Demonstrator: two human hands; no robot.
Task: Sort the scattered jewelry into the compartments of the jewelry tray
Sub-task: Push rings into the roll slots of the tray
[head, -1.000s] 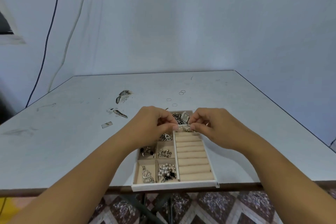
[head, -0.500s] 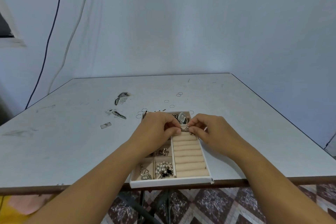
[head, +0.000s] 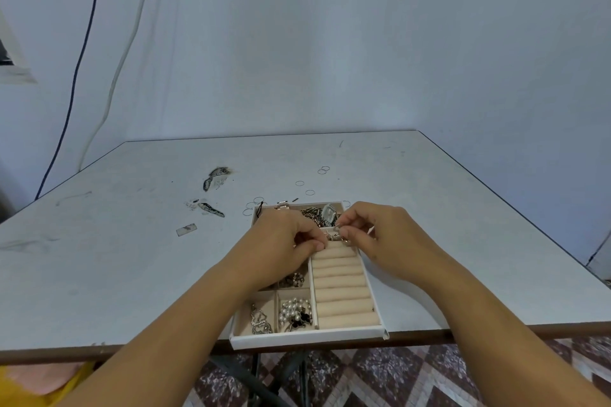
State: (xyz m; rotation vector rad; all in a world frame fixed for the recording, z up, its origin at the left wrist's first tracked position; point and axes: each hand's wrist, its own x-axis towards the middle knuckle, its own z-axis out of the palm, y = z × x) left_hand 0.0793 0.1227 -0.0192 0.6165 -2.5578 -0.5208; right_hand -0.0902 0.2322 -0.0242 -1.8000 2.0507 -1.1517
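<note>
While working at table [head: 463,225], keep tray [head: 307,339] flat at six o'clock. Hold left hand [head: 281,241] and right hand [head: 380,235] over top rolls [head: 337,254] at tray's one o'clock, pinching piece [head: 333,236] tight with curled fingers. Press it down softly.

Jewelry tray [head: 307,339] on tabletop [head: 132,258], near edge: ring rolls [head: 340,287] in right half, pendant [head: 259,320] and pearl piece [head: 294,314] in nearest left compartments, chains [head: 314,212] at far end. Left hand [head: 284,238] and right hand [head: 380,235] pinch a small piece [head: 334,235] over the farthest roll; loose rings [head: 324,170] behind tray.
</note>
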